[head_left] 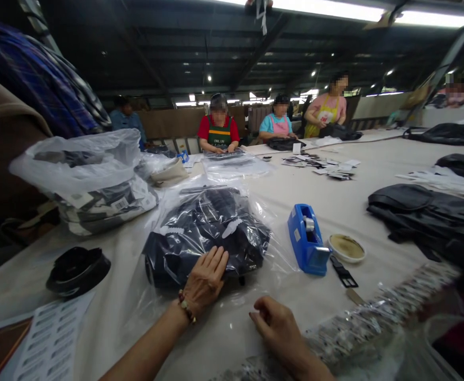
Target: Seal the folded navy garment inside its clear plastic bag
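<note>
A dark bag lies inside a clear plastic bag on the table in front of me. My left hand, a bead bracelet at its wrist, rests flat on the near side of this package with its fingers stretched out. Lower right, my right hand is held low over the table by the near end of the clear plastic. Its fingers are curled in, and whatever they may hold is hidden. A blue tape dispenser stands to the right of the package.
Beside the dispenser are a round pale dish and a black buckle strap. A black roll, a label sheet and a filled plastic sack stand left. Black bags lie right. Several co-workers sit or stand across the table.
</note>
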Tool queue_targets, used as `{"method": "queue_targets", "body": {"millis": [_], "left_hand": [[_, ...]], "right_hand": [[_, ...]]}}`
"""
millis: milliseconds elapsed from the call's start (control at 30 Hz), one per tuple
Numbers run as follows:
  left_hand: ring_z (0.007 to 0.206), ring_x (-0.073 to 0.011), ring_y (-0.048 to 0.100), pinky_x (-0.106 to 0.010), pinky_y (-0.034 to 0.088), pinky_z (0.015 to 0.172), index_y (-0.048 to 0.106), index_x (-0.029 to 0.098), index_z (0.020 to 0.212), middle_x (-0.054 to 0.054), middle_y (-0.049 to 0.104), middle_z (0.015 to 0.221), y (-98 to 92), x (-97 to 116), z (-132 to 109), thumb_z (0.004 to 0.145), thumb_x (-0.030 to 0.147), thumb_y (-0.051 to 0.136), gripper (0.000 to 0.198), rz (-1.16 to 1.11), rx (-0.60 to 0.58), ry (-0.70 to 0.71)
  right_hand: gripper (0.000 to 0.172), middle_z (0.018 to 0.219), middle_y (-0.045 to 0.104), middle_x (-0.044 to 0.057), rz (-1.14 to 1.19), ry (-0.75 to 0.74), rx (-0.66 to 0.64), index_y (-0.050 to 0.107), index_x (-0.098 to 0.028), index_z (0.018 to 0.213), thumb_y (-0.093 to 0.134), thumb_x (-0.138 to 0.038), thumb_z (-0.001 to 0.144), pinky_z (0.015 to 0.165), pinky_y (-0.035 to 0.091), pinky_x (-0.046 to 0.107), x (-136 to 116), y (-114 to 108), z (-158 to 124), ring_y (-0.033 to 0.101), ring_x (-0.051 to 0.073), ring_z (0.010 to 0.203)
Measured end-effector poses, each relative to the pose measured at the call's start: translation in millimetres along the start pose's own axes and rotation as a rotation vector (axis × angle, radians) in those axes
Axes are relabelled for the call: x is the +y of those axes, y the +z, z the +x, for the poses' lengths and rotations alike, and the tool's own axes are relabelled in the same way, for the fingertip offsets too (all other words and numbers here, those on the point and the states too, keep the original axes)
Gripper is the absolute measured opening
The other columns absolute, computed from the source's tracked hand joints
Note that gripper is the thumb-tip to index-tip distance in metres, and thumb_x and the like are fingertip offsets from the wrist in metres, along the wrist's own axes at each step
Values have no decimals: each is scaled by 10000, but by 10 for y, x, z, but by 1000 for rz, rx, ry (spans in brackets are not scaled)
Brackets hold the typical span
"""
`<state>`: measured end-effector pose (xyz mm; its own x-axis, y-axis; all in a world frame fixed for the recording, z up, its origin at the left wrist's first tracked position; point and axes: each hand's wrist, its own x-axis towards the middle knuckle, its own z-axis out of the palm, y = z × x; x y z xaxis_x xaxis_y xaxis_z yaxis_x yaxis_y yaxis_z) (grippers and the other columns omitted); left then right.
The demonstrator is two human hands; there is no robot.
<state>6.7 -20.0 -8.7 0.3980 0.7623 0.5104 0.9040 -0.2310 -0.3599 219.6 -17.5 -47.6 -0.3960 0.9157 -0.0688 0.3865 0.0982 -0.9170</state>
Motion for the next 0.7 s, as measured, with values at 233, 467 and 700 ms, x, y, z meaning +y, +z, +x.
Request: {"method": "queue_targets", "body": {"millis": [233,467,700], "left_hand": [[1295,-310,339,-474,385,1009,293,156,1391,-139,359,1417,-80,-23,-122,760,389,668,769,-22,-82,91],[1213,-302,451,-490,459,935,454,175,1289,-127,482,1323,-123,-33,-80,872,395,529,477,-85,-60,70],[1244,-281,422,-422,504,914,385,174,1342,-123,437,1365,-56,76,308,784,331,659,642,-65,100,116]], "right_hand": [[369,1181,554,128,-722,-1055,537,556,-139,1167,378,-18,866,996,307,450,-153,-295,206,461,251,1141],[341,1160,557,139,-840,-1064,489,598,-152,1118,349,-72,901,930,385,419,145,-444,589,484,250,1103],[390,1101,582,105,-854,-1136,585,610,-162,1106,315,-34,885,921,379,376,169,-445,582,501,214,1069]]}}
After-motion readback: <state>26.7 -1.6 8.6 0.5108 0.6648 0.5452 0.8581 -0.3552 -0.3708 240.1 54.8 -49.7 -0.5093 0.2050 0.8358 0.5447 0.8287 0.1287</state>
